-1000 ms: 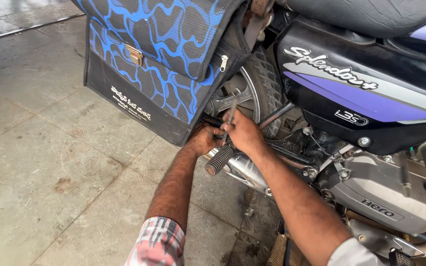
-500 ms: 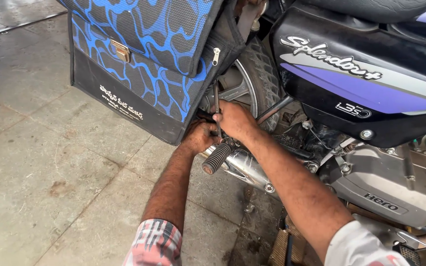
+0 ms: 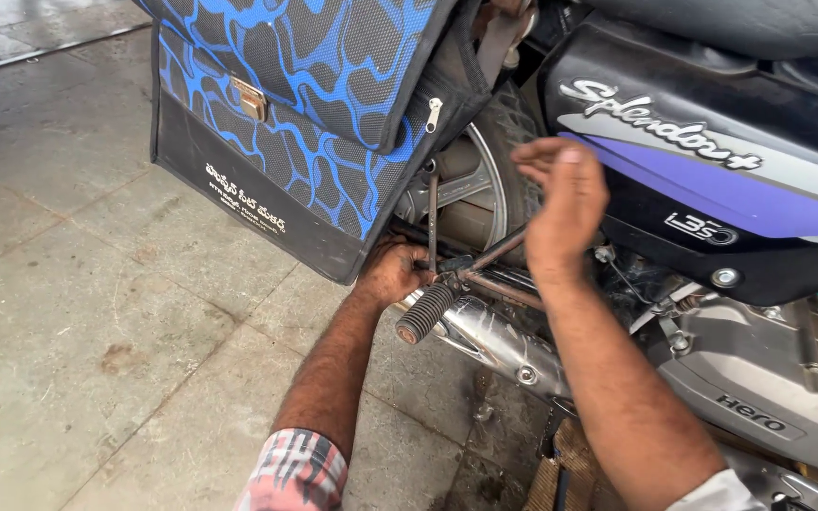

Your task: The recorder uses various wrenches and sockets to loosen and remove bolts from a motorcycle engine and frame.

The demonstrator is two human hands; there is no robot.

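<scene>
Two hands: both ours, down by the back end of the motorcycle (image 3: 712, 199), which stands on the grey paved floor (image 3: 78, 360).
Left hand (image 3: 392, 270): curled shut around the base of a thin metal rod tool (image 3: 434, 213), low down beside the rear wheel (image 3: 485, 189). We can't tell if it's a spanner or just a bar.
Rod tool: standing roughly upright, its top end up against the wheel hub area, its bottom end lost in our fist.
Right hand (image 3: 560, 194): lifted clear and holding nothing, fingers loosely spread and a bit bent, hovering in front of the tyre just beside the purple and black side panel (image 3: 702, 180).
Footpeg (image 3: 425, 313): ribbed rubber one, sticking out right under the left hand, above the chrome exhaust pipe (image 3: 499, 341).
Saddlebag (image 3: 305, 104): blue and black patterned, hanging over the wheel's upper left, its lower corner just beside our left hand.
Engine casing (image 3: 769, 397): grey, near the bottom right corner of view.
</scene>
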